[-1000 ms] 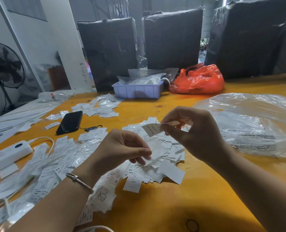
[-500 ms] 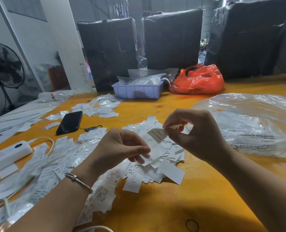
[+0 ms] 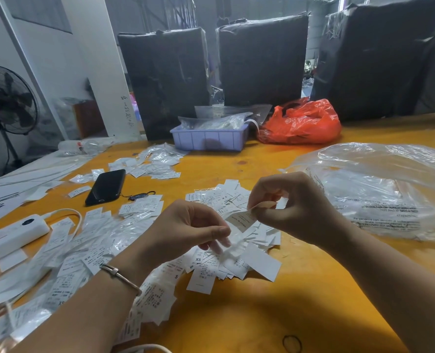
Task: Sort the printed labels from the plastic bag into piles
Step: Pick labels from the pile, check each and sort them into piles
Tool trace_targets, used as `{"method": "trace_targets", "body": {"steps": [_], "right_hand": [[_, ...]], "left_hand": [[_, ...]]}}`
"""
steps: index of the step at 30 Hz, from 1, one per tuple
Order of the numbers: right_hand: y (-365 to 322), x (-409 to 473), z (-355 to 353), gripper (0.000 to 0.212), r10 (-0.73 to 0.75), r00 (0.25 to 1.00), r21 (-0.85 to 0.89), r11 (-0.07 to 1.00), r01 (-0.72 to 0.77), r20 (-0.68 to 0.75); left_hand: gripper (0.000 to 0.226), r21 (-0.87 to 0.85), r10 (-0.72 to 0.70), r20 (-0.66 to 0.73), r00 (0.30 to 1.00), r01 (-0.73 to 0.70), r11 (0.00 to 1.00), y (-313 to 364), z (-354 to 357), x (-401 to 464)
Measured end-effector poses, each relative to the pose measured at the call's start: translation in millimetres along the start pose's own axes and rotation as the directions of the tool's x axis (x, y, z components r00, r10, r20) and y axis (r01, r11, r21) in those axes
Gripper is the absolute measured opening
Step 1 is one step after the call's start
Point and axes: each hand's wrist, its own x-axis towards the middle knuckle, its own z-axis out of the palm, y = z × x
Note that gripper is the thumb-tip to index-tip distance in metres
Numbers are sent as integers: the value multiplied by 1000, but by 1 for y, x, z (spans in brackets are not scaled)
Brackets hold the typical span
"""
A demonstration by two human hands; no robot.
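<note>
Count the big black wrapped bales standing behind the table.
3: left bale behind the purple tray, middle bale behind the red bag, right bale at the far right. More may be hidden beyond them.

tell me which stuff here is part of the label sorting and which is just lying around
Job: label pinched between right hand and left hand; label heap; clear plastic bag.
Lying about: phone, power bank, blue tray, red bag.
</note>
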Motion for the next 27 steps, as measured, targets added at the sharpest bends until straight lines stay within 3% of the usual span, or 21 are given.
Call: {"method": "trace_targets", "body": {"steps": [3,8,15,21,27], "right_hand": [[3,0,3,18,31,999,-4,1000,-31,37],[3,1,3,10,73,996,52,996,-76,59],[5,0,9,9,152,980,92,982,-164,127],[0,2,7,19,140,979,130,984,-121,-146],[-5,-1,12,15,98,980,7,995,-99,-175]], "left_hand": [[26,21,-14,16,1000,14,1000,0,1,0],[12,50,-20,40,999,18,999,0,2,1],[24,-9,-17,35,999,17,1000,2,5,0],[25,-61,-41,-18,999,40,997,2,5,1],[23,-89,-39,-7,999,38,995,2,4,1]]}}
